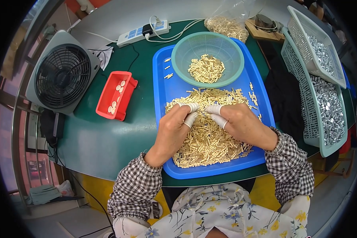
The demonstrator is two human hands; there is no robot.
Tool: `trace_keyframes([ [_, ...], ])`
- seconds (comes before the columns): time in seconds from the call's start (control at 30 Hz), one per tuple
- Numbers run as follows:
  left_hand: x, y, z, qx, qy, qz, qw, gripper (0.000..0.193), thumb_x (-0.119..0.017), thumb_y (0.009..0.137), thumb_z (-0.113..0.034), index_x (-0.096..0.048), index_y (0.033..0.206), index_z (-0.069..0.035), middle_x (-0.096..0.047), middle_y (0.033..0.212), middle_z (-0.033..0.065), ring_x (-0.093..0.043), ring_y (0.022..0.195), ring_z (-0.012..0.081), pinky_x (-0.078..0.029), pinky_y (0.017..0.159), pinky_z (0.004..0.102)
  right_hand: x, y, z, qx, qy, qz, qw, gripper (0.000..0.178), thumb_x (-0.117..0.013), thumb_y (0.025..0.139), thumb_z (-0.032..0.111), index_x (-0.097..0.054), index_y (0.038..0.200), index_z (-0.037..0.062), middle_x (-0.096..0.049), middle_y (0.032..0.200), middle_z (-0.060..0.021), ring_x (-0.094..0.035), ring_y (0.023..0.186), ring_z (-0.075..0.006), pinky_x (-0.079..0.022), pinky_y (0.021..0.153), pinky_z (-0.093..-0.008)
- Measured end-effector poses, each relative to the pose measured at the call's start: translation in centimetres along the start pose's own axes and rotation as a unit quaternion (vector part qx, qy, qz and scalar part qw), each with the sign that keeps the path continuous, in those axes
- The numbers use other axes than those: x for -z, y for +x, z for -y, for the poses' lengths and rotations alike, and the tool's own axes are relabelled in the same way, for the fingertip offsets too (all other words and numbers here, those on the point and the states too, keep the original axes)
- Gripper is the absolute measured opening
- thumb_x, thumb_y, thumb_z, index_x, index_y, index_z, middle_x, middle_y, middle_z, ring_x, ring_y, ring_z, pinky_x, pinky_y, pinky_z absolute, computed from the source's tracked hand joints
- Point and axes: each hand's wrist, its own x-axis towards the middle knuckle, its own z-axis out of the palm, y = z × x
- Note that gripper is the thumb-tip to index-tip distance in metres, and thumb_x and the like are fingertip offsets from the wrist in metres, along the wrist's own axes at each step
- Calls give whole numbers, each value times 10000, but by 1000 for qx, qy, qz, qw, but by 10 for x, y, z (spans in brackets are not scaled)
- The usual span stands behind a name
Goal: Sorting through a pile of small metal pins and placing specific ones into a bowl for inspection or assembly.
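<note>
A heap of small brass-coloured cylindrical metal pieces (210, 146) covers much of a blue tray (215, 172). Over the top part of this heap, my left hand (173, 126) and my right hand (244, 123) face each other, fingertips almost meeting. White finger cots cover the thumb and forefinger tips of both. Each hand is closed in a pinch; whatever sits between the fingertips is too small to separate from the brass pieces behind. Just beyond them, a green mesh basket (179, 63) stands in the tray with more brass pieces (206, 69) inside.
Left of the tray lies a red bin (103, 101) with several pale discs, then a grey fan (63, 75). A power strip (143, 33) and a bag of brass pieces (226, 27) are at the back. Baskets (305, 107) of silvery parts line the right side.
</note>
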Motion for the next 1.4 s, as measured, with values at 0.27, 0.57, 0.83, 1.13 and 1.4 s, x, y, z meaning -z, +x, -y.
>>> trace_keyframes([
  [0.27, 0, 0, 0, -20, 15, 21, 999, 179, -643, 762, 22, -580, 927, -5, -538, 756, 126, -563, 670, 274, -445, 581, 338, 6, 1, -6, 9, -50, 36, 998, 129, -605, 739, 13, -615, 860, -33, -603, 701, -200, -599, 618, -350, -475, 557, -414],
  [0.57, 2, -2, 4, -24, -2, 68, 997, 193, -643, 762, 14, -586, 944, -15, -544, 791, 126, -566, 677, 278, -447, 582, 342, 10, -2, -12, 19, -50, 61, 997, 219, -604, 780, 21, -630, 995, -8, -602, 689, -171, -584, 583, -303, -457, 535, -367],
  [0.83, 3, 0, -2, 207, -296, 116, 926, 159, -587, 830, 12, -583, 989, 11, -590, 917, 57, -602, 781, 129, -508, 661, 245, 14, 1, -11, -154, 211, 136, 956, 201, -540, 873, 65, -609, 1045, -12, -586, 632, -51, -530, 515, -115, -425, 488, -253],
  [1.13, 6, 3, -3, 251, -351, 69, 899, 173, -546, 861, 21, -529, 1033, 22, -617, 923, 76, -626, 811, 154, -544, 674, 257, 19, 2, -1, -211, 333, 149, 907, 251, -431, 894, 19, -535, 1119, -17, -585, 700, -42, -503, 520, -68, -412, 496, -206],
  [1.4, 5, 4, -6, 257, -378, 70, 887, 127, -543, 870, 6, -535, 996, 13, -636, 912, 87, -634, 819, 150, -532, 713, 259, 20, 1, -7, -171, 333, 134, 917, 360, -363, 883, -14, -399, 1241, 8, -584, 727, -50, -497, 520, -71, -408, 481, -212],
])
